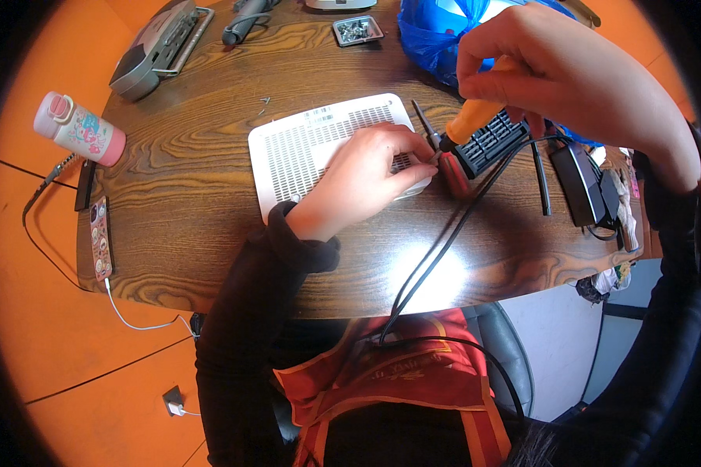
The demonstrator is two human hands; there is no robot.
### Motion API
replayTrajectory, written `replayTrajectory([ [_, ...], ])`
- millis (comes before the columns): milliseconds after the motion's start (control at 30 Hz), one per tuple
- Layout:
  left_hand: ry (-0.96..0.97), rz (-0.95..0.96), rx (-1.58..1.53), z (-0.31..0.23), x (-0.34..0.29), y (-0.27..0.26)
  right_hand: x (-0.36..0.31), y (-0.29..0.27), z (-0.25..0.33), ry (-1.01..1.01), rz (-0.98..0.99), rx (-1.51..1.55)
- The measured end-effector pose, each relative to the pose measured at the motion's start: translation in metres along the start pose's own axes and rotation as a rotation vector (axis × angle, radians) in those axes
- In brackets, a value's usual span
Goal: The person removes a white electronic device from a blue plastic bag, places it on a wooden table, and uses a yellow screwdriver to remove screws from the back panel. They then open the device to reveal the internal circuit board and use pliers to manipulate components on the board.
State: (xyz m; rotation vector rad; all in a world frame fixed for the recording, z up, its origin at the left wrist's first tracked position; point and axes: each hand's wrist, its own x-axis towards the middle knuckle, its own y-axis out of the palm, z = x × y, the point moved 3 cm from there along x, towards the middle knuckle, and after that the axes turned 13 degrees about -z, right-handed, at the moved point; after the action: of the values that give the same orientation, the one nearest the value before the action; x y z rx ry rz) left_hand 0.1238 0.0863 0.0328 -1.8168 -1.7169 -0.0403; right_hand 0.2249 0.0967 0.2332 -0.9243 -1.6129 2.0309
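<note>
Nearest the lens, upper right, the right hand point(533, 66) grips a yellow screwdriver point(473, 121); upper centre, the left hand point(366, 167) overlaps a white vented panel point(288, 159), almost pinched beside the tip, hold unclear. Apparent step: readying the tip; next calls for steady alignment.

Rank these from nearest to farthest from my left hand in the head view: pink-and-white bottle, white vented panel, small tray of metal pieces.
1. White vented panel: directly beneath the left hand.
2. Small tray of metal pieces: straight ahead, beyond the panel.
3. Pink-and-white bottle: far off to the left.
</note>
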Motion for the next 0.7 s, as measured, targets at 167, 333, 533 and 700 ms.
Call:
replayTrajectory([
  [167, 0.025, -0.013, 0.012, -0.002, 0.0, -0.001, 0.005, 0.002, 0.014, 0.237, 0.023, -0.154],
  [333, -0.038, 0.012, -0.069, -0.004, 0.0, -0.001, 0.002, 0.004, 0.0, 0.316, -0.081, -0.013],
  [533, -0.019, 0.031, -0.036, -0.007, 0.001, -0.002, 0.004, 0.041, -0.036, -0.045, -0.319, 0.047],
  [700, 0.027, 0.051, -0.028, -0.006, 0.0, -0.004, 0.001, 0.029, -0.024, 0.135, -0.287, 0.04],
])
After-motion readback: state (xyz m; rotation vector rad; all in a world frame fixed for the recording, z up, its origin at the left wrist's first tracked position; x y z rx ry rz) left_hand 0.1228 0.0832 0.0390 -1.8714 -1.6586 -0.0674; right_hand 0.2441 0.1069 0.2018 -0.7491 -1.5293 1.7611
